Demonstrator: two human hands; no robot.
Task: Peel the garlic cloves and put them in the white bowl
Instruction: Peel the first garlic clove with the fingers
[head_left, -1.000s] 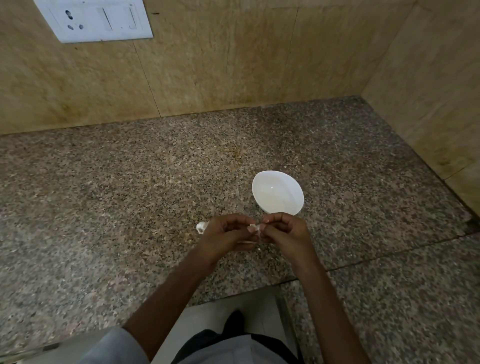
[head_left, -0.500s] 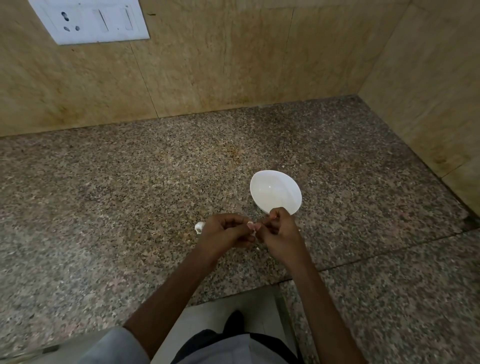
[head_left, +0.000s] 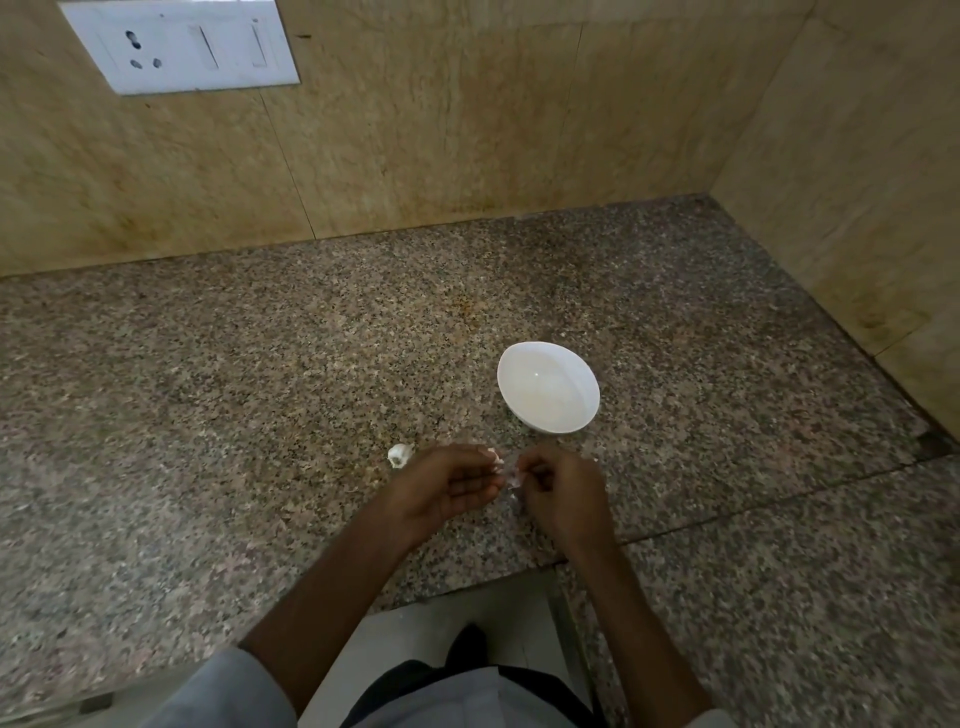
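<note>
Far left and high on the tiled wall, a white switch plate (head_left: 182, 44) with a socket. Below it runs the speckled granite worktop (head_left: 234, 405). Moving across, there's a loose piece of garlic (head_left: 399, 455) lying on the stone, just beside the left hand (head_left: 447, 486) and apart from the bowl.

The left hand hovers low over the worktop's near edge, fingers curled in. Its grip is narrow, thumb and fingertips pinching a garlic clove (head_left: 492, 457) that shows as a small white nub at the tips. Right against it, the right hand (head_left: 563, 493) meets it knuckle to knuckle, its grip tight as well, fingertips nipping a wisp of papery skin (head_left: 512, 475) that hangs off the clove. It's blurred there, so how much skin is off I cannot tell.

Just beyond the two hands, and a touch to the right, the white bowl (head_left: 548, 387) sits upright on the worktop, near the fingers but not touching them. Further right, the side wall closes the corner.
</note>
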